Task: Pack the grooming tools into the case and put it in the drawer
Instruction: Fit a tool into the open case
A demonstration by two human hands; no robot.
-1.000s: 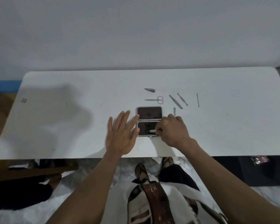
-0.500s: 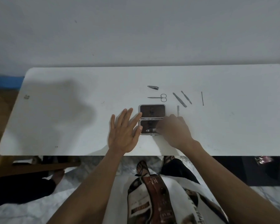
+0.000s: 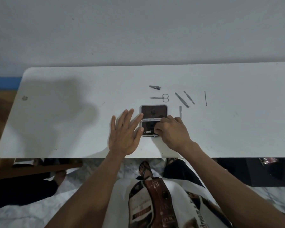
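A small grooming case [image 3: 153, 111] lies open on the white table [image 3: 72, 129], dark inside with a grey rim. My right hand [image 3: 171, 132] rests over the near half, fingertips pinched on a small metal tool [image 3: 148, 132] that lies in that half. My left hand [image 3: 124, 134] is flat with spread fingers, pressing on the case's left edge. Behind the case lie a nail clipper [image 3: 154, 87], small scissors [image 3: 160, 98], two slanted metal tools [image 3: 182, 100] [image 3: 189, 97], a thin pick [image 3: 205, 98] and a short file [image 3: 180, 111] half hidden by my right hand.
A wall stands right behind the table. A wooden bench [image 3: 39, 168] and another person's foot [image 3: 60, 176] are under the table's left front. A dark cabinet [image 3: 262, 171] sits low at the right. No drawer is visible.
My right hand has shifted slightly over the near half of the case, working the small tool into it. My left hand stays flat at the case's left edge.
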